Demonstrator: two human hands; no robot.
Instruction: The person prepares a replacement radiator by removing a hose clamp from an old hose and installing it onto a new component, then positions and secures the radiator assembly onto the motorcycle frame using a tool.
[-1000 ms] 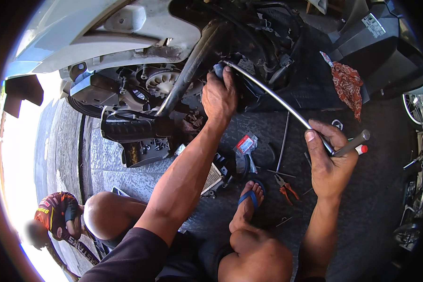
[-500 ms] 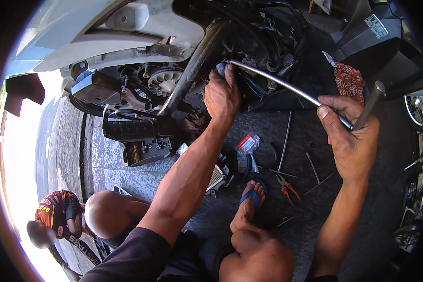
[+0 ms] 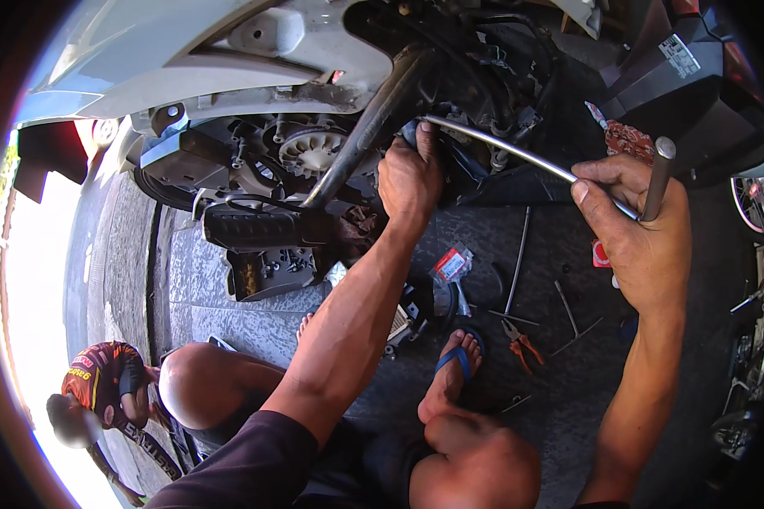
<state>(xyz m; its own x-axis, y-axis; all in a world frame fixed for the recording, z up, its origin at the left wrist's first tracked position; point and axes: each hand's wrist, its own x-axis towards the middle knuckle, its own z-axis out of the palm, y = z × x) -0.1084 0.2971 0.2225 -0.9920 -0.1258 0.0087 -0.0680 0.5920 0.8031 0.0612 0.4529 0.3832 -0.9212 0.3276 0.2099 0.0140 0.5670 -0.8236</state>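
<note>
My left hand [image 3: 409,182] is closed round a small blue-grey piece I cannot make out, at the far end of a long steel wrench [image 3: 522,153] under the scooter's frame tube [image 3: 365,119]. My right hand [image 3: 628,220] grips the wrench's handle end, where a dark crossbar stands up between thumb and fingers. Left of my hands are a finned fan wheel [image 3: 306,153] and a black ribbed footrest [image 3: 242,227]; above them spans a white body panel [image 3: 229,68].
A tray of bolts [image 3: 272,276], a plastic packet [image 3: 450,265], orange pliers [image 3: 522,348] and T-handle tools [image 3: 569,310] lie on the floor. A red rag [image 3: 628,140] hangs at right; a bicycle wheel [image 3: 747,204] is beyond. Another person [image 3: 102,390] crouches at lower left.
My right hand has moved up and to the right with the wrench handle, whose rod now lies at a flatter angle. My left hand stays at the far end, shifted slightly right.
</note>
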